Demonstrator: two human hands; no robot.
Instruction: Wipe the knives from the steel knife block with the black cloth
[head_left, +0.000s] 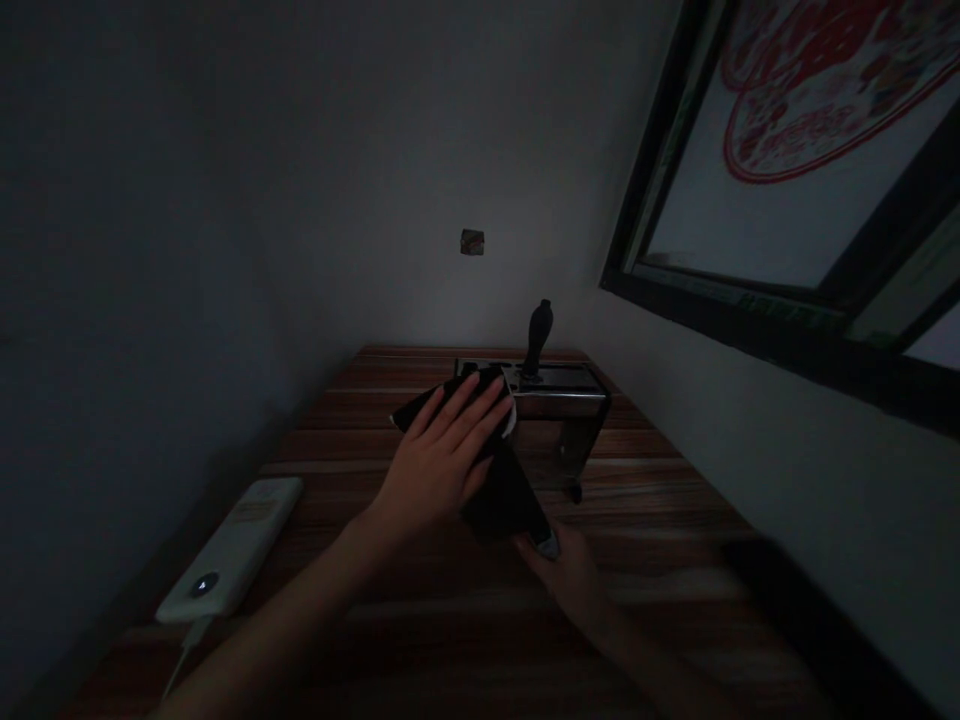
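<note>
The black folded piece point(504, 492) (material indeterminate in dim light) is over the middle of the counter point(652, 590), just before a metal stand point(564, 378) with an upright black handle point(539, 335). Left hand point(446, 445): laid flat across its upper part, fingers extended. Right hand point(566, 570): gripping its lower end. A white power bank point(244, 535), cable point(184, 650) attached, lies left.

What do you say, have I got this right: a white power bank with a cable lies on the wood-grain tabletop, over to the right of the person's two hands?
Not quite, the side is wrong. The head view shows the white power bank with its cable on the wood-grain tabletop, but to the left of both the left hand and right hand.
</note>
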